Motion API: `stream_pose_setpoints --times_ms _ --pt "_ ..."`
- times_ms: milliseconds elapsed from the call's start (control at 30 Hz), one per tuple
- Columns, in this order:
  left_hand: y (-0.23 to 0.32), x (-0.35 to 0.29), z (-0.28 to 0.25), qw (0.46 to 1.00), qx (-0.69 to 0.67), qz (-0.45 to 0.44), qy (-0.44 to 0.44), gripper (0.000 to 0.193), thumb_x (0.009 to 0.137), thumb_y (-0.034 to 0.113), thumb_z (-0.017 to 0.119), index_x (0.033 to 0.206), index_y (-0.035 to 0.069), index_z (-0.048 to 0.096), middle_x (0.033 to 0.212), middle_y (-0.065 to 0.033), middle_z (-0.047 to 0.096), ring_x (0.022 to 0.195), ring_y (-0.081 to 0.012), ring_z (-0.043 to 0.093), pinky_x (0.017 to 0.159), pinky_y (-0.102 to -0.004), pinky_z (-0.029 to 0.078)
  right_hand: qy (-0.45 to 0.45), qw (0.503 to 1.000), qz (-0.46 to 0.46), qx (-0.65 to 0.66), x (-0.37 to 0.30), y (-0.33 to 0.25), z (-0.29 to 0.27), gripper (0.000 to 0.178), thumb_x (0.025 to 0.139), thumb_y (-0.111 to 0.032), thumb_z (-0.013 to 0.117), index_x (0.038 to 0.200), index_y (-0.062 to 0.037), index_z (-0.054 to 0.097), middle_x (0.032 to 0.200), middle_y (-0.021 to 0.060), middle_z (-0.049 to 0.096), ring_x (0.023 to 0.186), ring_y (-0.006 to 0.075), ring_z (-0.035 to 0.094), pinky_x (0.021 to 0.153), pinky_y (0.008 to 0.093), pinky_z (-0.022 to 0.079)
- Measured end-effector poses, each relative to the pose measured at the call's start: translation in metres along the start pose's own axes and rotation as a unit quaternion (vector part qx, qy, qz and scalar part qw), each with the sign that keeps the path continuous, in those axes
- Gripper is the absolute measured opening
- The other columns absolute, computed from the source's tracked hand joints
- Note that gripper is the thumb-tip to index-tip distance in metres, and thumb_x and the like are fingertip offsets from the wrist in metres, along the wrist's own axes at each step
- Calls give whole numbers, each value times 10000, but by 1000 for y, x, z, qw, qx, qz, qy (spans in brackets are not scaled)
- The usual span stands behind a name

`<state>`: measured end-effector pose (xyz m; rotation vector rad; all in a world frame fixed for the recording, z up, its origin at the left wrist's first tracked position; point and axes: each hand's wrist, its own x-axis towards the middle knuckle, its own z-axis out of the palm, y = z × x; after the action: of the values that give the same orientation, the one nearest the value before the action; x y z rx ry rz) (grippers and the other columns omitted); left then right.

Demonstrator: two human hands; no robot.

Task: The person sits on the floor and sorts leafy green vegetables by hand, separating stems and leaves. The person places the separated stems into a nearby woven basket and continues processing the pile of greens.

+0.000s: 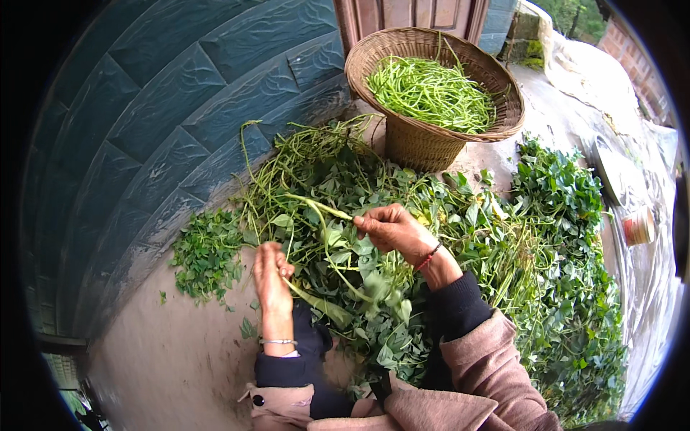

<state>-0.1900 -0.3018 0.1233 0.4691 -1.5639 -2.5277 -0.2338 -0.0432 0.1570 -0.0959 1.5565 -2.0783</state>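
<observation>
My right hand (395, 233) pinches a small bunch of light green stems (327, 208) between thumb and fingers, their ends pointing left. To the lower left, my left hand (271, 284) is closed, its fingertips smeared by motion. A blurred leaf stalk (316, 305) runs out from beside its thumb. Both hands are above a big heap of leafy green vines (402, 316) on the ground. Past my right hand stands a wide-rimmed wicker basket (424, 147), with plucked green stems (431, 93) piled in it.
A smaller pile of green leaves (208, 255) lies left of the heap, by the blue-grey tiled wall (180, 100). More leafy vines (568, 316) spread along the right. Beyond them are clear plastic sheeting (658, 309) and a small tub (637, 227). Behind the basket is a brown door (410, 13).
</observation>
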Motion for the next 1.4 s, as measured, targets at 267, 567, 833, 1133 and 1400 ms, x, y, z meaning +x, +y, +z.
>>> stream_pose_setpoints --times_ms 267,567,833,1133,1400 --pt "-7 -9 0 992 25 -92 -83 183 928 212 634 999 49 678 608 114 407 472 -4 256 420 -185 199 -67 979 -36 -187 15 26 31 383 927 -336 632 692 -34 612 537 -60 437 491 38 370 448 241 288" --pt "26 -13 1 931 -184 -204 -241 225 965 235 552 809 98 465 767 20 413 585 -29 354 442 -153 325 303 735 -62 -603 14 25 -22 249 838 -337 669 789 -96 704 693 142 652 625 300 647 604 387 529" --pt "-6 -20 16 993 -20 -86 -77 261 1013 302 453 909 74 523 820 -42 563 618 -97 511 554 -224 436 -36 988 -51 -142 4 11 -13 344 932 -316 623 725 -42 641 560 -40 545 491 47 468 457 225 376" --pt "-19 -36 41 966 182 -104 -154 193 911 243 663 939 56 625 675 122 424 537 8 267 483 -184 178 -120 975 -41 -183 2 19 10 331 940 -313 606 803 -15 646 601 -19 582 533 64 543 492 246 441" --pt "-9 -46 35 933 114 -252 -232 162 924 224 642 942 87 556 793 32 527 608 -10 386 481 -153 259 2 813 -154 -562 3 32 -19 186 777 -252 726 856 -88 686 750 123 622 738 325 629 650 411 484"
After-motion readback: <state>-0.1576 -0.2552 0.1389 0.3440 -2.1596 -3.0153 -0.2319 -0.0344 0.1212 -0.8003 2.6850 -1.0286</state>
